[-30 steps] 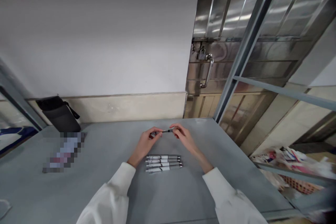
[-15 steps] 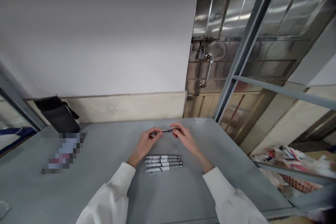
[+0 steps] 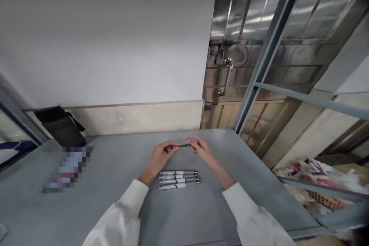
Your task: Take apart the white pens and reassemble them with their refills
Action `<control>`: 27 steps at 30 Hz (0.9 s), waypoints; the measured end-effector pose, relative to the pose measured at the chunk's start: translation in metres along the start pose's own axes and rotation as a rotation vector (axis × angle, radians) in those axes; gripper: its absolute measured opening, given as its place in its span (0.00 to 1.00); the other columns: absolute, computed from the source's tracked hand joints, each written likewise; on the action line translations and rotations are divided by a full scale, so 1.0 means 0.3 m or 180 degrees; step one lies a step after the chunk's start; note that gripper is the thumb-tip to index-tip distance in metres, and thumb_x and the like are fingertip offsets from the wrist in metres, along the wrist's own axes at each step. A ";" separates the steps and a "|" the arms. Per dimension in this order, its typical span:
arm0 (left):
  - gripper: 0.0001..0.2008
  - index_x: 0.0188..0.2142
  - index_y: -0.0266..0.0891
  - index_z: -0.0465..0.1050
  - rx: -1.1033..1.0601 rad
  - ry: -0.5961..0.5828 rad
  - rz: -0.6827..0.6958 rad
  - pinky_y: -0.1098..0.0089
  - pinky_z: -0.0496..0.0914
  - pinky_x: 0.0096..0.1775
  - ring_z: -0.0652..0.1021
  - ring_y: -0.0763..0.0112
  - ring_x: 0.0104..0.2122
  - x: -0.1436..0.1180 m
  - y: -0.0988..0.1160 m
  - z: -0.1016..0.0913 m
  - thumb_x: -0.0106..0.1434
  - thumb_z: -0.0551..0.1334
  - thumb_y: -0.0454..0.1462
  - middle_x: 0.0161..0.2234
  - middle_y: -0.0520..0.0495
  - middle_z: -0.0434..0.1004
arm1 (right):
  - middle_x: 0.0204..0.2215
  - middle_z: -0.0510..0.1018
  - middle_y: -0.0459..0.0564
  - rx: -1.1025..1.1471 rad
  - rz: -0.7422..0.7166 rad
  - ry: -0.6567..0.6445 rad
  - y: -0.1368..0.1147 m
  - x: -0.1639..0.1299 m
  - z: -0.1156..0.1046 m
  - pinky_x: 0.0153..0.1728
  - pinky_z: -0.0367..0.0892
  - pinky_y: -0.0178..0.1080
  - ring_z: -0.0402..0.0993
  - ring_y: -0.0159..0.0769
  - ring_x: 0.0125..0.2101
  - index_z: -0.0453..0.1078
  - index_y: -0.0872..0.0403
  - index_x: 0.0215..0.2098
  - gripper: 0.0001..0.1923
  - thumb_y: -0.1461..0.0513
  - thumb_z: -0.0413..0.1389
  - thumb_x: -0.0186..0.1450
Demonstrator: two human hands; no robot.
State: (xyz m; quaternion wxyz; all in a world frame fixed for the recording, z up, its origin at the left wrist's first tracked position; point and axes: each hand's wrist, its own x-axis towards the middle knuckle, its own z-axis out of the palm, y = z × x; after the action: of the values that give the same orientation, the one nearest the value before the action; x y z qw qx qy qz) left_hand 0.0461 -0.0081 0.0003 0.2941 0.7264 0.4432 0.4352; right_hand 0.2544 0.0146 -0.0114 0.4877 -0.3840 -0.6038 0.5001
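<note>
Between my two hands, above the far part of the grey table, is a thin dark pen (image 3: 185, 145), lying almost level. My left hand (image 3: 162, 155) is closed round its left end, thumb and fingers pinching it. The other end sits in the grip of my right hand (image 3: 202, 149), whose index finger is lifted and bent. My fingers cover both ends of the pen. Nearer to me, several white and silver pens (image 3: 179, 180) lie side by side on the table, just below and between my wrists.
The grey table (image 3: 121, 207) meets a wall at the back. A black bottle with a strap (image 3: 62, 126) leans at the back left, near a blurred-out item (image 3: 67, 169). On the right are a metal post (image 3: 259, 67) and a shelf of bags (image 3: 323, 178).
Both hands keep their hold on the pen and have barely moved; the pen looks slightly more level. The whole view has shifted a little.
</note>
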 end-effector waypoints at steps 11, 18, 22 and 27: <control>0.13 0.40 0.42 0.80 -0.0421 0.0003 -0.0119 0.73 0.67 0.32 0.77 0.67 0.36 0.003 0.012 0.009 0.60 0.65 0.46 0.38 0.47 0.81 | 0.13 0.62 0.38 0.0345 0.0199 -0.0022 -0.015 -0.008 0.000 0.23 0.52 0.35 0.57 0.29 0.17 0.71 0.54 0.38 0.16 0.51 0.54 0.62; 0.18 0.40 0.36 0.74 -0.1311 -0.0104 -0.0205 0.74 0.68 0.30 0.73 0.71 0.32 0.026 -0.026 0.025 0.66 0.59 0.49 0.36 0.44 0.76 | 0.37 0.78 0.49 -0.0196 -0.0271 -0.0390 -0.042 -0.030 0.019 0.42 0.65 0.40 0.73 0.39 0.41 0.72 0.51 0.46 0.15 0.55 0.59 0.62; 0.22 0.45 0.35 0.73 -0.1121 -0.0338 -0.0265 0.75 0.63 0.27 0.67 0.75 0.24 0.019 -0.029 0.032 0.67 0.55 0.52 0.26 0.51 0.69 | 0.36 0.78 0.48 -0.0261 -0.0364 -0.0400 -0.043 -0.036 0.027 0.42 0.66 0.40 0.73 0.38 0.40 0.71 0.50 0.48 0.18 0.51 0.60 0.63; 0.20 0.40 0.35 0.74 -0.0844 -0.0454 -0.0162 0.73 0.61 0.29 0.65 0.74 0.24 0.009 0.006 0.031 0.68 0.55 0.50 0.22 0.54 0.65 | 0.38 0.78 0.49 -0.0290 -0.0440 -0.0261 -0.063 -0.039 0.036 0.44 0.66 0.39 0.73 0.38 0.41 0.73 0.50 0.46 0.16 0.50 0.57 0.66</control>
State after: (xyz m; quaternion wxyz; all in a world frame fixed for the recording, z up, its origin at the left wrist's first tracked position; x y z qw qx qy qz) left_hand 0.0556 -0.0069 -0.0015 0.4290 0.6988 0.3781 0.4296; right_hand 0.2471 -0.0027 0.0044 0.4779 -0.3425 -0.6704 0.4526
